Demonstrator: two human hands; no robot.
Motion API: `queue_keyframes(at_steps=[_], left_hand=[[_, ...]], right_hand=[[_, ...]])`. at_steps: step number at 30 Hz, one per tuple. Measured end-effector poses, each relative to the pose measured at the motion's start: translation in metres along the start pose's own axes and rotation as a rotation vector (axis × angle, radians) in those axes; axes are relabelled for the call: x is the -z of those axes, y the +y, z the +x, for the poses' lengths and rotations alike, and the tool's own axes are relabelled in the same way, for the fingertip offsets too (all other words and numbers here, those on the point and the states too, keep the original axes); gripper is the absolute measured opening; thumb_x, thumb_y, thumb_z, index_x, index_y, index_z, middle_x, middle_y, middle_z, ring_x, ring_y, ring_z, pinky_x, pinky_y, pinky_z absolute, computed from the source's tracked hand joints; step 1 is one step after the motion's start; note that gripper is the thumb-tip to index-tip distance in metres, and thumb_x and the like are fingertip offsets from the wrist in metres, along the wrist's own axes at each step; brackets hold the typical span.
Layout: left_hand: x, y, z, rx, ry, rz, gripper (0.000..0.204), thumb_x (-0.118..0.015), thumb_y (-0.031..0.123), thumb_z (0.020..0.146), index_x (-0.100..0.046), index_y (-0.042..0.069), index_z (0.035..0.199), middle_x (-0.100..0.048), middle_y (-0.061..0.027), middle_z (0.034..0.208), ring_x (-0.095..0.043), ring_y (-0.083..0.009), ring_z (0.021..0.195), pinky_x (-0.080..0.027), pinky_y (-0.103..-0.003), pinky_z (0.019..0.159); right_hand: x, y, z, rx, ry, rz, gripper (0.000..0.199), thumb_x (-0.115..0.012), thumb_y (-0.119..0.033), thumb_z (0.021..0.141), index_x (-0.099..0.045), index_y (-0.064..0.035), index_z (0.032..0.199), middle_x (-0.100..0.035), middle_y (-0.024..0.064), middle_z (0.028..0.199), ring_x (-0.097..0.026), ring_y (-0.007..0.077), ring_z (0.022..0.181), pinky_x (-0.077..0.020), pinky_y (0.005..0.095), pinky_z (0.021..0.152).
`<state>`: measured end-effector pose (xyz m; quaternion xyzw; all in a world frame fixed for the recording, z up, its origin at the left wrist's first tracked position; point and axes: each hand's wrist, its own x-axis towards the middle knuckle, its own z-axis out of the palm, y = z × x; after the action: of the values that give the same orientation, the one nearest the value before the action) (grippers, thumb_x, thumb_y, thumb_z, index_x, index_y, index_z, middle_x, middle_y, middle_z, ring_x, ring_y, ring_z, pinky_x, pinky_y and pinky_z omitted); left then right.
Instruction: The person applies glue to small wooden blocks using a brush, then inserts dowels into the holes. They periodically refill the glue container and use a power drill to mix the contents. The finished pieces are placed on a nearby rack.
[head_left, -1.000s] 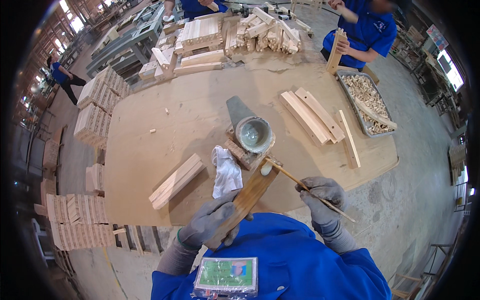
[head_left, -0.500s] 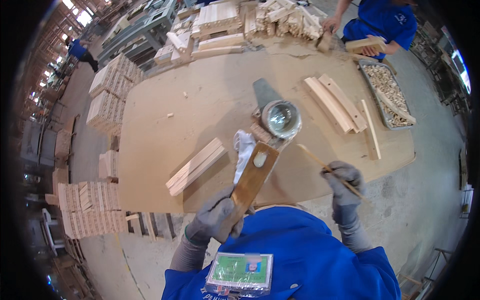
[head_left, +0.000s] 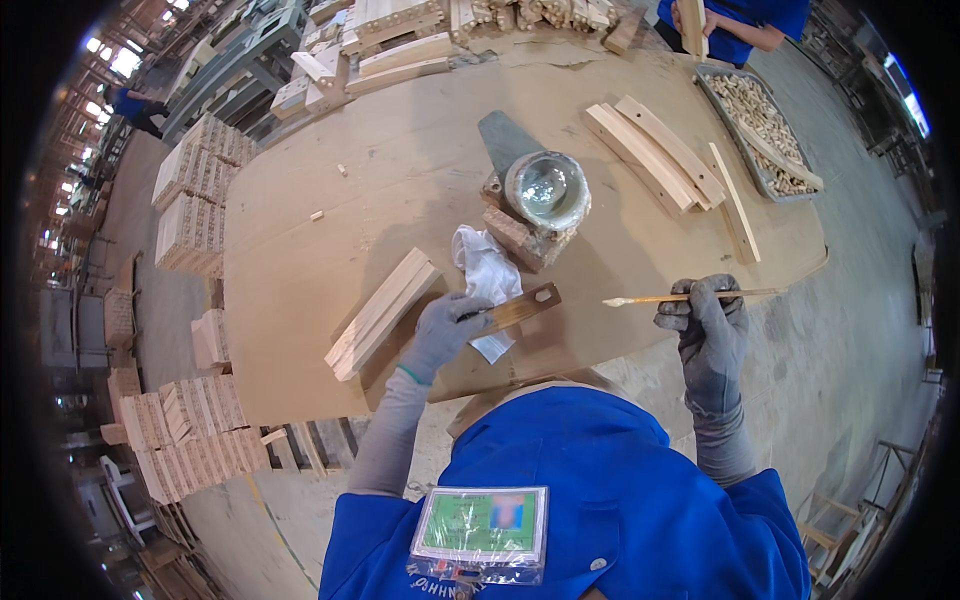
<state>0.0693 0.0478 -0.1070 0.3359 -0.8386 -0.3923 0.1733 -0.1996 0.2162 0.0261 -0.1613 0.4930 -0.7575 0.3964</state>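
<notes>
"Two hands are busy, yes? Please tell me what each one holds."

"The left hand [head_left: 445, 330] grasps the brown bar [head_left: 518, 309], on the near side of the bowl [head_left: 583, 207] and a little to its left. The right hand [head_left: 708, 318] has its fingers closed around a thin stick [head_left: 650, 298], to the right of the bowl and nearer to the person."

"Does the stick touch the bar?"

"No, they are apart. The pale tip of the stick points toward the bar's far end, where one hole is visible. Whether the bar touches the rag [head_left: 485, 262], just left of the bowl and nearer, I cannot tell."

"Which step is this, in your opinion?"

"I judge it as a pause in the work with stick and bar, because the tip is in neither the hole nor the bowl."

"And what does the next move call for?"

"If the tip is to meet the hole, I think it calls for a steady left grasp, with the hole turned toward the stick, and a light right hand. If it is to meet the bowl, the path should stay clear of the curved bars [head_left: 660, 150], right of the bowl and farther away."
</notes>
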Motion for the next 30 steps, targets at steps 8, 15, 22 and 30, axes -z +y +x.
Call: queue_keyframes(at_steps=[8,15,22,30], left_hand=[[-0.014,-0.029,0.015,0.161,0.012,0.021,0.028,-0.073,0.028,0.069,-0.069,0.016,0.094,-0.058,-0.0066,0.090,-0.058,-0.0224,0.082,-0.046,-0.034,0.073],[0.019,-0.006,-0.002,-0.004,0.402,0.700,0.070,-0.074,0.034,0.065,-0.049,0.006,0.124,-0.048,-0.0168,0.126,-0.046,-0.0369,0.113,-0.037,-0.043,0.096],[0.071,-0.058,0.017,0.448,-0.049,0.628,0.080,-0.073,0.045,0.060,-0.045,0.002,0.122,-0.053,-0.0180,0.115,-0.052,-0.0364,0.105,-0.041,-0.044,0.091],[0.082,0.069,-0.032,-0.383,0.336,0.448,0.066,-0.084,0.034,0.057,-0.054,-0.003,0.103,-0.061,-0.0135,0.086,-0.063,-0.0237,0.065,-0.052,-0.032,0.055]], right_hand=[[0.004,-0.001,-0.017,-0.013,0.099,0.005,0.008,-0.051,-0.003,0.087,-0.052,0.0019,0.093,-0.061,0.0154,0.086,-0.065,0.0218,0.069,-0.0587,0.0300,0.060],[0.016,-0.004,-0.020,0.008,0.105,-0.085,0.007,-0.052,-0.003,0.087,-0.053,0.0017,0.091,-0.060,0.0131,0.083,-0.065,0.0196,0.069,-0.0581,0.0293,0.059],[-0.007,-0.011,-0.012,-0.011,0.037,-0.129,0.009,-0.054,-0.006,0.087,-0.053,0.0023,0.090,-0.061,0.0138,0.081,-0.063,0.0186,0.065,-0.0565,0.0296,0.058],[-0.052,-0.047,0.001,0.013,-0.218,-0.174,0.014,-0.062,0.001,0.078,-0.054,0.0035,0.090,-0.062,0.0148,0.080,-0.064,0.0196,0.067,-0.0560,0.0286,0.062]])
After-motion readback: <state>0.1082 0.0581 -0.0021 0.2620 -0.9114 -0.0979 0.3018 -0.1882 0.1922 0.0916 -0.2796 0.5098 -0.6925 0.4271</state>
